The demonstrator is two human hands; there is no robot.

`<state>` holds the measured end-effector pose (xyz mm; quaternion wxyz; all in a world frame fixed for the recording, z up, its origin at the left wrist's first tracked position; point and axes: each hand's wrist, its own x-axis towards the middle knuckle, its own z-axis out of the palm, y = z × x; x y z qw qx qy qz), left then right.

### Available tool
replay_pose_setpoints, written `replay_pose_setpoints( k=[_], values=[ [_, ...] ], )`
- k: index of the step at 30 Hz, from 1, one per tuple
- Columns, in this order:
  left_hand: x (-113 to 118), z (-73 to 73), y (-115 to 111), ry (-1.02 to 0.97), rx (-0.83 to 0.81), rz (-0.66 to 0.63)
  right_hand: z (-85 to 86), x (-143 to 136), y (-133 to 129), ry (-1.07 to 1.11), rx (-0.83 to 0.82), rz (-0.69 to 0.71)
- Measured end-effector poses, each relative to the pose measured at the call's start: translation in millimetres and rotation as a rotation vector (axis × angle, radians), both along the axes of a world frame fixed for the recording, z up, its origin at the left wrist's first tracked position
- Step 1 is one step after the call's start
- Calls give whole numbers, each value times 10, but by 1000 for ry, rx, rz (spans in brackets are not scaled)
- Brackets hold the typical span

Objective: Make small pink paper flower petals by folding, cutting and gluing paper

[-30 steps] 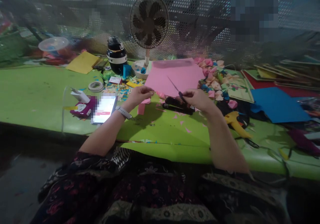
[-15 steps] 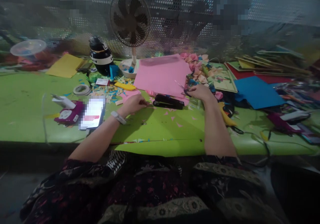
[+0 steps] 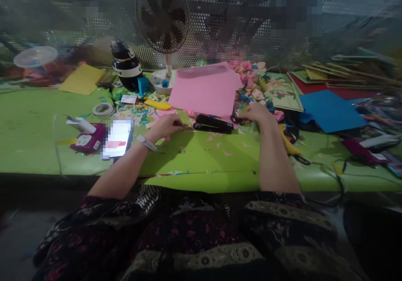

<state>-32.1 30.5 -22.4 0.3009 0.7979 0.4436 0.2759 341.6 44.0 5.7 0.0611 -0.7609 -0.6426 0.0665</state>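
My left hand [image 3: 168, 126], with a white band on the wrist, is closed in a pinch just left of the black stapler [image 3: 215, 125]. Something small and pinkish shows by its fingertips, too small to make out. To the right of the stapler, my right hand [image 3: 256, 113] has its fingers closed at the dark handles of a pair of scissors [image 3: 235, 118]; the blades are hard to see now. Behind the stapler lies a large pink paper sheet [image 3: 204, 88]. Small pink paper scraps [image 3: 226, 152] are scattered on the green table [image 3: 201, 159] in front.
A fan [image 3: 162, 17] and a black bottle [image 3: 127, 69] stand at the back. To the left are a yellow cutter [image 3: 158, 104], a tape roll [image 3: 103, 109], a phone [image 3: 117, 138] and a purple glue gun [image 3: 91, 138]. Folded paper flowers [image 3: 248, 78] and blue paper [image 3: 333, 111] are at right.
My right hand and the scissors have shifted slightly; the blades, visible before against the pink sheet, no longer show clearly. My left hand stays in nearly the same place. The camera view has shifted a little.
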Motion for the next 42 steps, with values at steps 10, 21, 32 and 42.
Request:
replay_pose_setpoints(
  k=[10, 21, 32, 42],
  values=[
    [69, 0, -55, -15, -52, -77, 488, -925, -529, 253, 108, 365],
    [12, 4, -14, -32, -102, -66, 77, -1721, -747, -150, -70, 624],
    [-67, 68, 12, -240, -95, 5, -29, -1844, -748, -170, -8, 562],
    [54, 209, -145, -605, -500, -60, -3, -1727, -710, 860, -18, 352]
  ],
)
